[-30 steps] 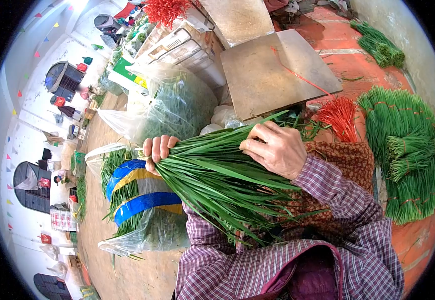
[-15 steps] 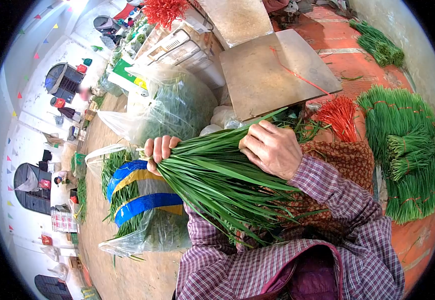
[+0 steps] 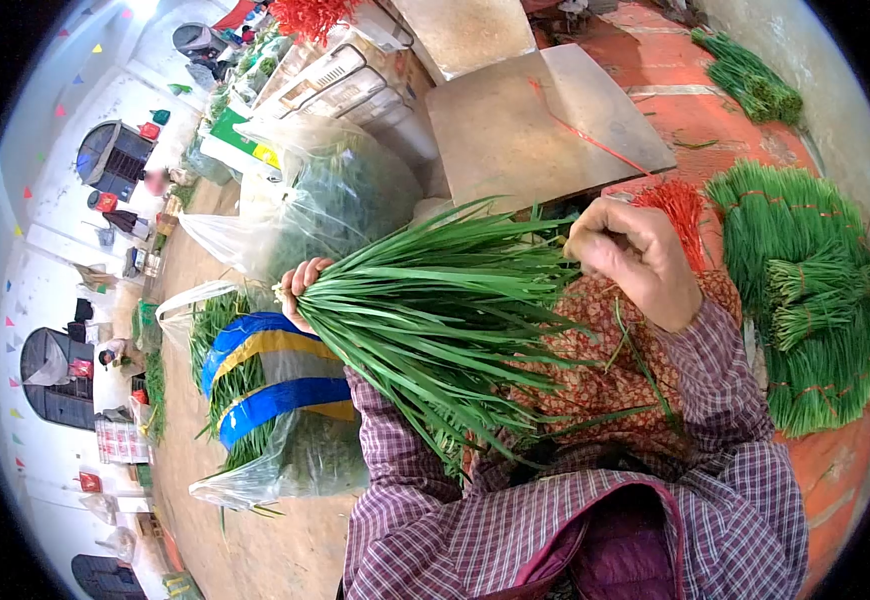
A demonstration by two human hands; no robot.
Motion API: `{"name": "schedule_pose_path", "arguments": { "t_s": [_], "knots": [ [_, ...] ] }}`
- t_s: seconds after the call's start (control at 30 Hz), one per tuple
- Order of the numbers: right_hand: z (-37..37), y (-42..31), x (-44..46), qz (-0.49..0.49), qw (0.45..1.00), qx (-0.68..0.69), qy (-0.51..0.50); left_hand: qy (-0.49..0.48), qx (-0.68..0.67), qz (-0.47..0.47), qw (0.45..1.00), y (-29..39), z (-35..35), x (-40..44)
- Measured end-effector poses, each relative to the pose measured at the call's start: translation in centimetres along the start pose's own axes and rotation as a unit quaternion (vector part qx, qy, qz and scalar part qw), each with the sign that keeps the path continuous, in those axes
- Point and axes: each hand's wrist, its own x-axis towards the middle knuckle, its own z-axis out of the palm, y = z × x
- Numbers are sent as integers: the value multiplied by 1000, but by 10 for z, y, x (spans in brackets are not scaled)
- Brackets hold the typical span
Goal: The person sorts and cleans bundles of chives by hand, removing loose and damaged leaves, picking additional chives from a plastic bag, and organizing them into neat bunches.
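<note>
My left hand (image 3: 306, 288) is wrapped round the pale stem ends of a bunch of garlic chives (image 3: 445, 310). Its long flat green leaves fan out to the right above my lap. My right hand (image 3: 640, 258) is raised by the leaf tips, apart from the main bunch, with its fingers curled into a pinch. Whatever sits between those fingertips, if anything, is too small to name. A few loose blades (image 3: 645, 365) lie on the patterned brown apron (image 3: 595, 395) below it.
A square board (image 3: 545, 125) with a red tie on it stands ahead, beside a bundle of red ties (image 3: 677, 215). Tied chive bundles (image 3: 805, 290) are piled at the right. Plastic bags of greens (image 3: 345, 190) and a blue-yellow striped bag (image 3: 280, 375) stand left.
My right hand has moved right, off the leaves, and curled into a pinch. The bunch stays in my left hand, its leaves spread wider. The view has shifted slightly.
</note>
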Motion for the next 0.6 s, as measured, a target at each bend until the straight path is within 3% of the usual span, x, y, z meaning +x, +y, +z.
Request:
{"name": "schedule_pose_path", "arguments": {
  "t_s": [0.1, 0.2, 0.27, 0.33, 0.37, 0.47, 0.53, 0.6],
  "knots": [
    [5, -12, -8, -18, 999, -2, -41, 17, 7, 16, 1000, -2, -2, -5],
    [14, -8, -13, -67, 986, -109, -104, 22, 8, 11, 1000, 3, -2, -5],
    [12, 1, -17, -79, 987, -115, -83, 37, 22, 14, 999, 2, 1, -5],
    [1, 0, -15, 4, 995, -84, -56, 60, 98, 0, 993, 6, 12, -4],
    [-5, 3, -11, -20, 992, -126, -8, 130, 110, 12, 985, 6, 21, -6],
    [-41, 51, 12, -55, 962, -266, 35, 107, 173, -20, 979, 14, 34, -3],
    [-64, 76, 37, 93, 911, -397, 55, 68, 208, -53, 974, 17, 40, 1],
    [-81, 125, 63, 63, 912, -393, 104, 105, 259, -43, 959, 14, 51, 5]
  ]
}}
